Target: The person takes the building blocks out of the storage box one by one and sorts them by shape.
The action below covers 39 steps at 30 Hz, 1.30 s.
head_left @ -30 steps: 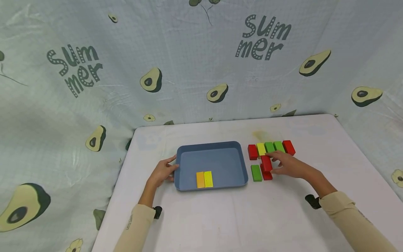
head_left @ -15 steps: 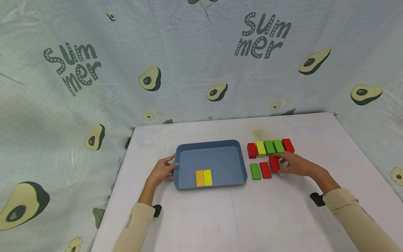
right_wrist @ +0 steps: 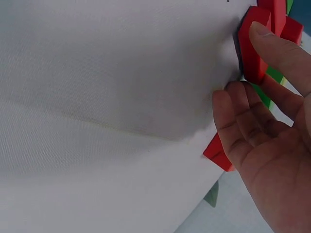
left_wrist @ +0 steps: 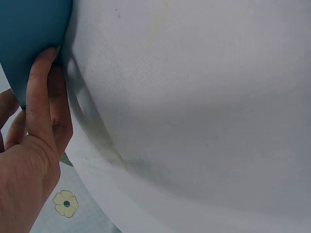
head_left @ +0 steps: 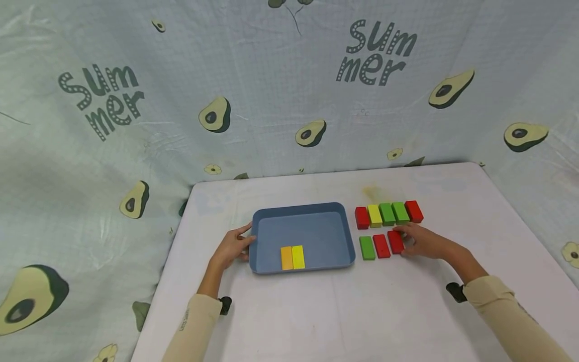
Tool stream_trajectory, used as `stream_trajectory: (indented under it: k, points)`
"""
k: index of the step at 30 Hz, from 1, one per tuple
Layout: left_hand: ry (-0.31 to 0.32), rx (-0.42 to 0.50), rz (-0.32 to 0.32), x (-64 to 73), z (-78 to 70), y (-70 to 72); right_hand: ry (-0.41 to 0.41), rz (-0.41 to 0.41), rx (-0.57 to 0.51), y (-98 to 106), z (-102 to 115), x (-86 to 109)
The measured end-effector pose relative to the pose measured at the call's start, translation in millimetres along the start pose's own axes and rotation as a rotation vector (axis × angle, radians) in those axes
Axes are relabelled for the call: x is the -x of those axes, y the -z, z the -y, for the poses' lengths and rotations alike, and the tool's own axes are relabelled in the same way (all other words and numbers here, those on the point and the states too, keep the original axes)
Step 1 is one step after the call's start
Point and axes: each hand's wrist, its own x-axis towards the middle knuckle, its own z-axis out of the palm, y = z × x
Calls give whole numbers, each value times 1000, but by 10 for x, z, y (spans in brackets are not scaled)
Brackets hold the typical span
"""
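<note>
At the left end of the blue-grey tray [head_left: 321, 234], my left hand [head_left: 231, 247] grips the rim; in the left wrist view its fingers [left_wrist: 40, 92] lie along the tray's wall [left_wrist: 31, 43]. An orange block [head_left: 287, 258] and a yellow block [head_left: 298, 257] lie side by side in the tray near its front wall. My right hand [head_left: 423, 241] pinches a red block [head_left: 395, 242] between thumb and finger, low at the right end of the front row. Left of it in that row are another red block [head_left: 381, 246] and a green block [head_left: 367, 248].
Behind the front row stands a back row: a red block [head_left: 362, 217], a yellow block [head_left: 374, 215], two green blocks [head_left: 386, 214] and a red block [head_left: 413, 211]. The white table [head_left: 307, 317] meets a patterned cloth [head_left: 271, 75] at the back.
The right hand has moved the red block from over the other red block rightward and down to the right end of the front row. The left hand stays at the tray.
</note>
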Motion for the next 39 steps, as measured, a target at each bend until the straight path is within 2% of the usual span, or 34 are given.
stream_trajectory:
  k: [6, 14, 20, 23, 31, 39]
  points:
    - [-13, 12, 3, -11, -7, 27, -20, -11, 1, 28, 31, -3]
    - [-25, 16, -8, -15, -31, 73, 29, -12, 28, 76, 97, -45]
    - [-32, 11, -12, -29, -58, 92, -5, -58, 75, 159, 176, -40]
    - [-30, 10, -20, -20, -76, 102, -4, -106, 96, 187, 250, -30]
    - [-15, 12, -39, 34, -14, 72, 130, -265, 87, 91, 596, -117]
    - [-22, 37, -24, 69, 29, -13, 254, -329, 2, -36, 925, -303]
